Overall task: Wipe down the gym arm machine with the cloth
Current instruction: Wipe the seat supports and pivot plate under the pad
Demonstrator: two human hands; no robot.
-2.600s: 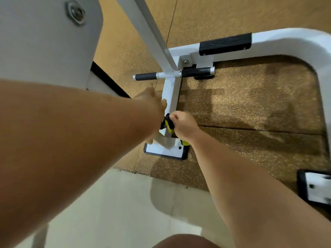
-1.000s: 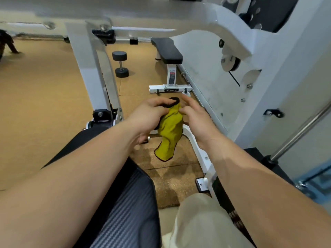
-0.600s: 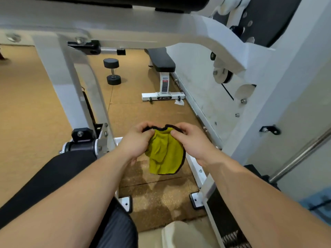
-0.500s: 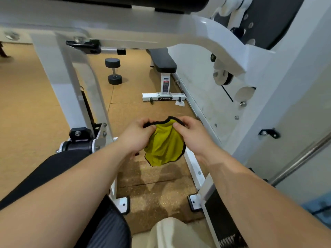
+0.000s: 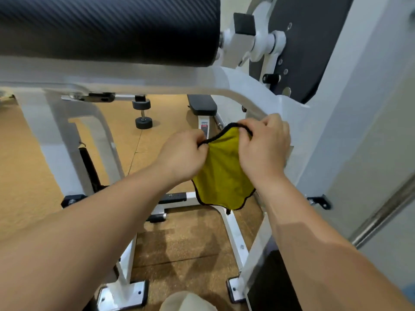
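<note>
Holding the yellow cloth (image 5: 222, 176) by its black top edge | left grip (image 5: 184, 153) pinches one end, right grip (image 5: 265, 149) pinches the other | cloth hangs in the air under the white machine frame (image 5: 157, 79) | soft, light, floppy; I think bunching it in one grip is best

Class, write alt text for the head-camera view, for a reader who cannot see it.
The left hand and right hand pinch the top edge of a yellow cloth, which hangs before the white machine frame. A black pad spans above.
</note>
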